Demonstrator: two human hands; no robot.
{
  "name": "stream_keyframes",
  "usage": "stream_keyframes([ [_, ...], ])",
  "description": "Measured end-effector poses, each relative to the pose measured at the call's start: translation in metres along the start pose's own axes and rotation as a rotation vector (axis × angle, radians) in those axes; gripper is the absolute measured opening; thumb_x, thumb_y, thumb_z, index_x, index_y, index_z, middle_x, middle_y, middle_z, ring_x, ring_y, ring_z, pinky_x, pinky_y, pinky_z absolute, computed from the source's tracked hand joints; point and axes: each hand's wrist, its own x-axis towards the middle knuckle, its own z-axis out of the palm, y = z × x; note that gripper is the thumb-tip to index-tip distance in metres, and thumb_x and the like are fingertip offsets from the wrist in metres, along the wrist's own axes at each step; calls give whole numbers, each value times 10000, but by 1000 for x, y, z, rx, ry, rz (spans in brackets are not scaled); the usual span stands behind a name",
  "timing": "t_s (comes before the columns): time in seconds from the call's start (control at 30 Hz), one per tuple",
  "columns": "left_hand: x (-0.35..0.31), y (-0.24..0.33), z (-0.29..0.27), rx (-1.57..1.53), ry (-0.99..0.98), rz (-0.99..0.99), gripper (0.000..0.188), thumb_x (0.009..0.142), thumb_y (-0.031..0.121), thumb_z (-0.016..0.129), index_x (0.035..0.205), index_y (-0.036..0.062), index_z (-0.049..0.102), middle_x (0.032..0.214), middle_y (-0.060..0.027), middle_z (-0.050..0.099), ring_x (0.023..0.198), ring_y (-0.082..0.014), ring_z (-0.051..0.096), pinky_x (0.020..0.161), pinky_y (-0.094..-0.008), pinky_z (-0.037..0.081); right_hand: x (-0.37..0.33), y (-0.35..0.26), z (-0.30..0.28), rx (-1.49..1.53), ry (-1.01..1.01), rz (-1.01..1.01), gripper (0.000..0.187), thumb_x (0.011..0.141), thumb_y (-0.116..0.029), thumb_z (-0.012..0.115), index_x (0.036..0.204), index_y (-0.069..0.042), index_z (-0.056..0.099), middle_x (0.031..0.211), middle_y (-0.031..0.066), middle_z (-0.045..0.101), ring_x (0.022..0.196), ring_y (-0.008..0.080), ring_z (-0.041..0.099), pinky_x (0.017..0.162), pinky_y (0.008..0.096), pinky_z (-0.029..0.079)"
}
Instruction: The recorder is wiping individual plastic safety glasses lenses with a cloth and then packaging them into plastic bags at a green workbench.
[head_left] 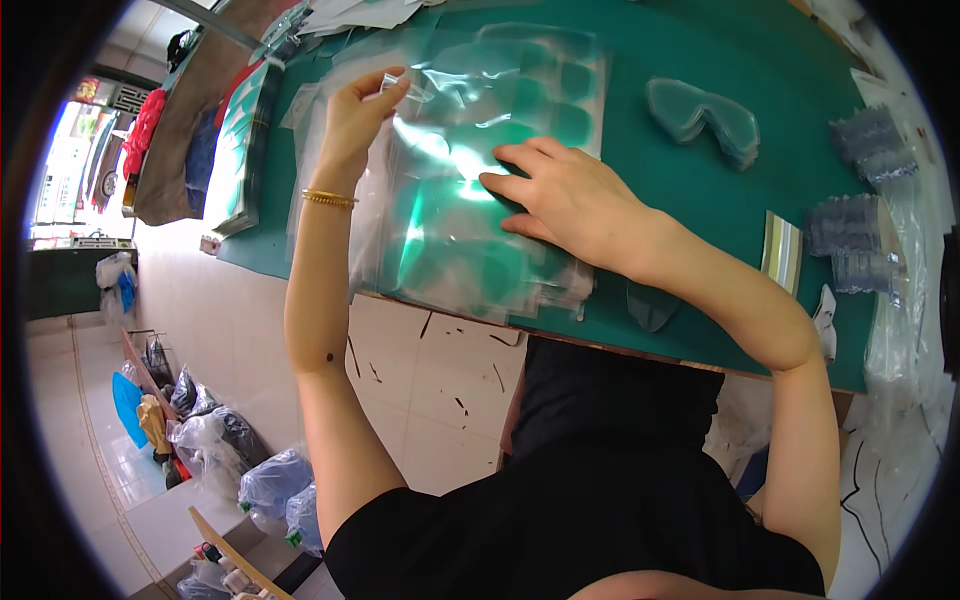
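A stack of clear plastic sheets (pixel 430 265) with rows of rounded outlines lies on the green tabletop in front of me. My left hand (pixel 358 120), a gold bracelet at its wrist, pinches the film near the upper left edge, where a small piece catches the light between thumb and fingers. My right hand (pixel 565 200) rests on the middle of the sheets with its fingers spread. Strong glare on the film hides some of its detail. Right of the sheets sits a small pile of clear goggle-shaped lenses (pixel 715 112).
Bundles of clear plastic pieces (pixel 855 225) stand along the table's right edge beside clear wrapping. A silver-and-yellow strip (pixel 781 252) lies near my right forearm. At the left edge is a stack of shiny sheets (pixel 240 150). White papers (pixel 365 12) lie at the back.
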Motion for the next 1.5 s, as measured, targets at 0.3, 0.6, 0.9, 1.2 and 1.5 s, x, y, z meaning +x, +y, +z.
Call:
stream_keyframes([
  [0.3,5,40,4,-93,-235,208,287,949,213,649,1172,40,698,871,63,600,770,-39,479,742,-199,426,121,52,-38,84,673,-14,302,795,-215,738,951,41,702,863,193,684,772,329,675,673,409,522],
  [0.6,15,30,-36,-98,-341,329,316,980,170,626,1262,27,648,919,64,581,829,-24,493,784,-190,433,133,41,-67,203,517,-62,219,838,-197,646,812,11,711,766,225,664,741,389,666,689,448,514],
  [0.9,27,-65,-152,322,168,142,370,899,202,704,1243,66,683,1016,-16,688,885,-104,613,839,-239,495,104,80,-79,367,885,210,239,879,-190,651,845,47,652,749,177,677,701,269,676,641,349,505],
  [1.2,-29,59,1,-532,13,213,356,983,242,608,1185,-49,641,1135,-158,685,1026,-220,670,932,-303,525,45,37,-109,-230,1023,-582,191,730,5,737,732,-56,556,729,85,590,645,263,604,570,322,493],
  [1.5,-118,72,98,-1201,-839,-83,426,1038,334,422,1335,43,517,1314,-128,589,1244,-203,537,1063,-358,443,-61,-6,-101,-232,619,-235,283,746,-112,795,859,-30,549,731,100,581,646,247,600,593,307,493],
])
